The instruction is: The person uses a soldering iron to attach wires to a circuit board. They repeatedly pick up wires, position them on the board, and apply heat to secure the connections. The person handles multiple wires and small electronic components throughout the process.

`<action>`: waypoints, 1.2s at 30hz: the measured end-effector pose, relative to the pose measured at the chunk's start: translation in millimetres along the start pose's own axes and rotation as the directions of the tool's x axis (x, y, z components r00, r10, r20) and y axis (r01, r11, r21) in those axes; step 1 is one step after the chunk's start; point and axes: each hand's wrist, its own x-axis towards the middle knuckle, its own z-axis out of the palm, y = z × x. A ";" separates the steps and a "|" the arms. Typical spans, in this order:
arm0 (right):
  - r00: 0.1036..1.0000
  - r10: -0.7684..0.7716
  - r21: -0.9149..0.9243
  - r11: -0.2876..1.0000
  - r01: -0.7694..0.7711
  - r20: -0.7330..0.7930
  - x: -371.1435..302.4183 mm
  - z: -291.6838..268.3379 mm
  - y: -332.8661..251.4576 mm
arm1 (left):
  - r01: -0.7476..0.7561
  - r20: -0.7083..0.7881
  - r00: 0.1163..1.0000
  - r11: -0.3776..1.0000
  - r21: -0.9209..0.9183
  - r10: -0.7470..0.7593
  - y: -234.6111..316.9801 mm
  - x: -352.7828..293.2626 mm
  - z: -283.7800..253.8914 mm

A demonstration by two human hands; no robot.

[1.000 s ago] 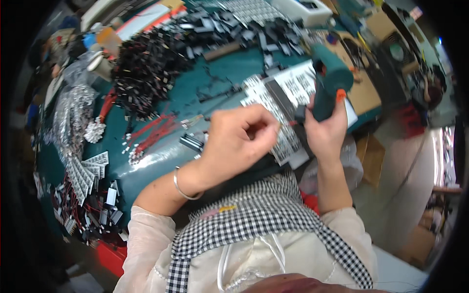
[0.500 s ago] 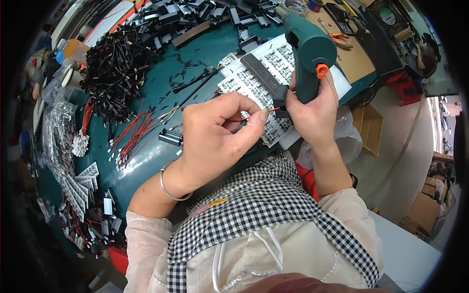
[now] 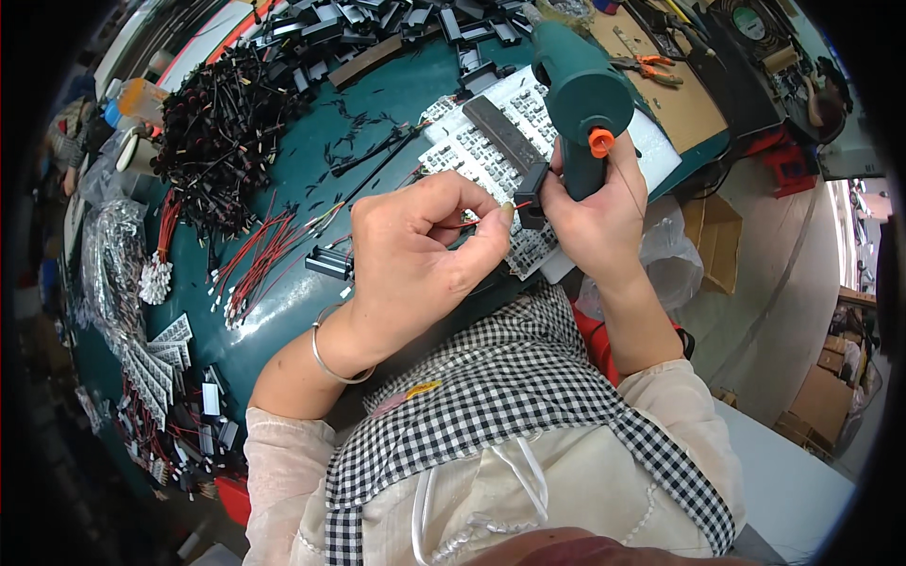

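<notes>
My left hand (image 3: pixel 411 255) is closed in a pinch, its thumb and forefinger on a thin red wire (image 3: pixel 522 205). That wire runs to a small black plastic housing (image 3: pixel 533 193), held by the fingers and thumb of my right hand (image 3: pixel 599 231). The same hand is also wrapped round the handle of a dark green pistol-shaped tool (image 3: pixel 590 99) with an orange ring facing me. It looks like a glue gun; its front end is turned away. Beneath both hands lie white panels of small circuit boards (image 3: pixel 453 162), with a dark bar (image 3: pixel 503 135) across them.
Red wires with white connectors (image 3: pixel 255 259) lie left of my hands, beside a black housing (image 3: pixel 328 263). A heap of black cables (image 3: pixel 222 141) stands farther left. More black housings (image 3: pixel 377 24) crowd the far edge. Orange-handled pliers (image 3: pixel 656 71) lie at the far right.
My right hand, the green tool and the black housing have shifted slightly left and away from me. The left hand keeps its pinch on the wire, and the housing is now closer to its fingertips.
</notes>
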 end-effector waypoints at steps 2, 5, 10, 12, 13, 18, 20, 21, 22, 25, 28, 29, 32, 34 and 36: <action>0.999 -0.033 -0.042 0.999 0.033 0.005 0.2 -1.2 3.3 | -0.005 -0.005 1.000 1.000 0.011 0.005 -0.3 0.1 0.0; 0.998 -0.058 -0.081 0.995 0.058 0.007 -0.7 -2.6 5.3 | -0.012 -0.009 1.000 0.999 0.042 0.012 -2.2 1.1 -0.1; 0.995 -0.099 -0.142 0.985 0.098 -0.001 -0.7 -2.0 2.2 | -0.053 -0.014 0.998 0.996 0.071 0.054 -2.9 -0.6 2.8; 0.990 -0.139 -0.175 0.976 0.133 -0.027 -0.4 -1.0 2.4 | -0.082 -0.015 0.996 0.991 0.105 0.084 -3.6 -1.2 4.5; 0.990 -0.135 -0.175 0.976 0.128 -0.029 -0.8 -1.4 3.1 | -0.097 -0.015 0.995 0.988 0.123 0.100 -4.2 -1.6 5.3; 0.990 -0.135 -0.180 0.976 0.126 -0.037 -1.0 -3.5 4.9 | -0.153 -0.006 0.988 0.975 0.163 0.156 -8.5 -1.0 5.3; 0.990 -0.136 -0.172 0.977 0.129 -0.032 -0.2 -3.8 4.1 | -0.146 0.020 0.989 0.972 0.185 0.144 -7.1 -0.8 3.3; 0.990 -0.136 -0.170 0.977 0.129 -0.030 -0.4 -4.2 3.8 | -0.141 0.036 0.990 0.971 0.195 0.137 -5.2 -0.4 2.1; 0.991 -0.128 -0.177 0.977 0.121 -0.030 -0.9 -4.2 3.5 | -0.136 0.051 0.990 0.969 0.204 0.129 -4.4 -0.1 1.8; 0.992 -0.120 -0.191 0.975 0.112 -0.032 -2.9 -3.4 3.6 | -0.131 0.034 0.991 0.982 0.137 0.128 -9.2 -0.6 4.4; 0.990 -0.139 -0.192 0.973 0.130 -0.035 -2.1 -2.6 6.7 | -0.144 0.066 0.989 0.977 0.155 0.135 -6.4 0.1 2.8; 0.990 -0.138 -0.191 0.973 0.129 -0.033 -1.4 -2.8 6.6 | -0.140 0.065 0.989 0.980 0.145 0.132 -7.6 0.2 3.1; 0.984 -0.178 -0.203 0.965 0.168 -0.031 -1.7 -3.9 7.3 | -0.114 0.032 0.993 0.987 0.113 0.111 -10.1 0.6 4.8; 0.973 -0.227 -0.217 0.952 0.214 -0.035 -1.5 -4.2 9.8 | -0.072 -0.025 0.997 0.993 0.089 0.074 -9.7 1.7 7.6; 0.956 -0.290 -0.232 0.934 0.273 -0.045 -0.1 -4.4 11.5 | -0.082 -0.015 0.996 0.993 0.081 0.083 -12.1 1.3 8.6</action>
